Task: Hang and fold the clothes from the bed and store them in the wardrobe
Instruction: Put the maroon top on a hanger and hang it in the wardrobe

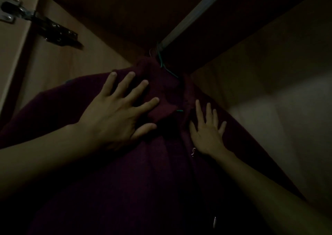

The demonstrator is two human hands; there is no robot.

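one view only, from the head camera, tilted up into a dim wardrobe [59,62] of light wood. its side panel fills the left of the frame, with a metal door hinge [36,20] at the upper left. a pale hanging rail [194,13] runs from the top centre-right down to the middle of the frame, under a dark top board. the right side shows another wooden wall, and below it a blurred pale patch too vague to identify.

inside the wardrobe hangs a dark maroon garment [143,171], spreading from the middle of the frame to the bottom edge. it sits on a green hanger [162,63], whose hook meets the rail at the centre; a short bit of green also shows at the collar opening. a small metal fastener glints low on the front, right of centre.

the left hand [115,116] lies flat on the garment's shoulder and collar at centre-left, fingers spread wide, closed on nothing. the right hand [206,132] rests flat on the front placket just right of centre, fingers also spread, with no grip on the cloth.
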